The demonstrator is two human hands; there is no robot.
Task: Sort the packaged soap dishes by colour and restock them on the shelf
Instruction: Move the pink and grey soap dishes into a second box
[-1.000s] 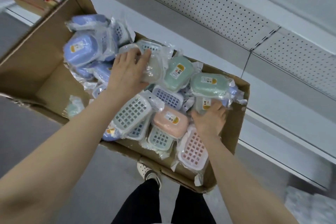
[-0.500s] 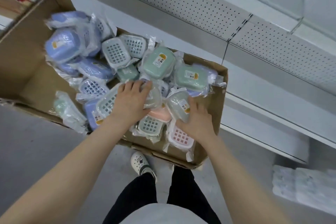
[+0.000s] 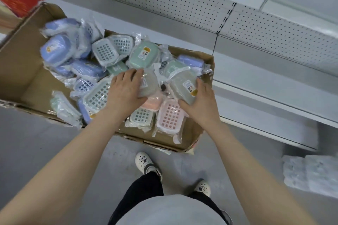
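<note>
While the left hand (image 3: 126,90) is gripping one grey soap dish (image 3: 150,83) and the right hand (image 3: 201,105) is gripping a second grey dish (image 3: 184,86), both at the near right of the box (image 3: 22,78), either slippery one may be sliding loose and dropping back.

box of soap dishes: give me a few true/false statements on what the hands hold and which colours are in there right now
1. The left hand grips a wrapped dish. True.
2. The right hand hangs outside the box. False: it grips a second dish inside it.
3. The box holds only blue dishes. False: a green dish and a pink dish lie there too.
4. Blue dishes cluster at the box's left end. True.
</note>
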